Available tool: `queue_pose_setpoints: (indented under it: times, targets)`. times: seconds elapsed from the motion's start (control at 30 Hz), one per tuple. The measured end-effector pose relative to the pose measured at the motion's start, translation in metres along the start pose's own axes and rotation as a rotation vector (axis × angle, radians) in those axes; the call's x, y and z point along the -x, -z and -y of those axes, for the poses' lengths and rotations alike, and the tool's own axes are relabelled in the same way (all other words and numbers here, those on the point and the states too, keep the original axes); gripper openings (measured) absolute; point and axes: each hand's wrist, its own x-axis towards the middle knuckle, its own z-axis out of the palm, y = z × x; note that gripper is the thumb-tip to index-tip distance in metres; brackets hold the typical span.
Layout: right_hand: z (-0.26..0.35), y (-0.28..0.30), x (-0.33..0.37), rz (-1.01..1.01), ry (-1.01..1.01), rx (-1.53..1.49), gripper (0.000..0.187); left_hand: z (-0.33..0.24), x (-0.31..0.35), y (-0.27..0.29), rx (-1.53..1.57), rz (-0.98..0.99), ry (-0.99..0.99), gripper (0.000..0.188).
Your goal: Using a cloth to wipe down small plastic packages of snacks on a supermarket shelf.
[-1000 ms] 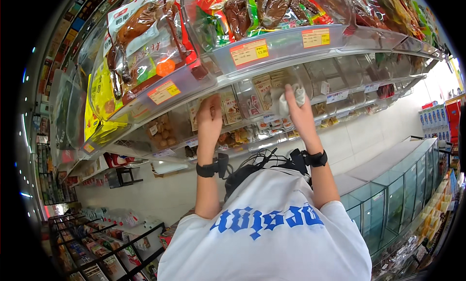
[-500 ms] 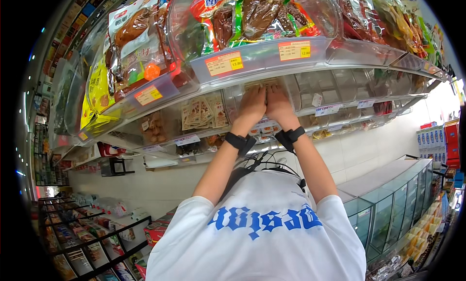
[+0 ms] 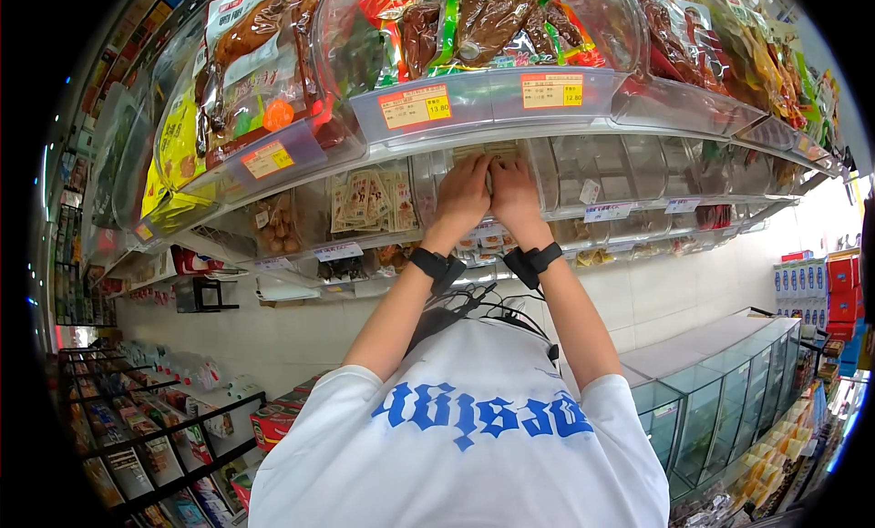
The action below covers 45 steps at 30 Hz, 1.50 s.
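Observation:
Both arms reach forward into a clear plastic bin on the shelf below the top row. My left hand and my right hand are side by side there, nearly touching. Their fingers curl down onto a row of small flat pale packets, which shows just beyond the fingertips. The hands cover most of the packets, so how many are gripped is hidden. In the neighbouring bin on the left lie several small pale packets with red print. Black bands circle both wrists.
Above my hands juts the top shelf's plastic edge with price tags, holding vacuum-packed meats. Clear bins continue to the right. Glass tanks or cases stand at lower right, a black wire rack at lower left.
The view has shifted slightly. My hands have drawn a little apart at the fingertips, and more of the packets behind them shows. They remain in the same bin.

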Motion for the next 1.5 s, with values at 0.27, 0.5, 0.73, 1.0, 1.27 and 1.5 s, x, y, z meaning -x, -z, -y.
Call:
queue_pose_setpoints:
  times: [0.27, 0.5, 0.73, 1.0, 1.27, 1.5]
  targets:
    - [0.028, 0.086, 0.001, -0.142, -0.036, -0.166, 0.038, -0.01, -0.004, 0.03, 0.38, 0.117, 0.141, 0.053]
    - [0.032, 0.139, 0.041, -0.24, -0.285, -0.834, 0.028, -0.055, -0.003, 0.101, 0.664, 0.27, 0.195, 0.029]
    - [0.071, 0.135, 0.07, -0.28, -0.798, -1.594, 0.058, -0.078, 0.016, 0.119, 0.837, 0.399, 0.281, 0.027]
    - [0.124, 0.167, 0.089, -0.073, -0.569, -1.604, 0.045, -0.075, 0.041, 0.164, 1.097, 0.385, 0.415, 0.026]
    - [0.158, 0.132, 0.074, -0.23, -0.567, -1.392, 0.025, -0.048, 0.067, 0.181, 1.102, 0.3, 0.352, 0.025]
    - [0.203, 0.124, 0.048, -0.451, -0.761, -1.489, 0.02, -0.044, 0.081, 0.222, 0.74, 0.373, 0.233, 0.02]
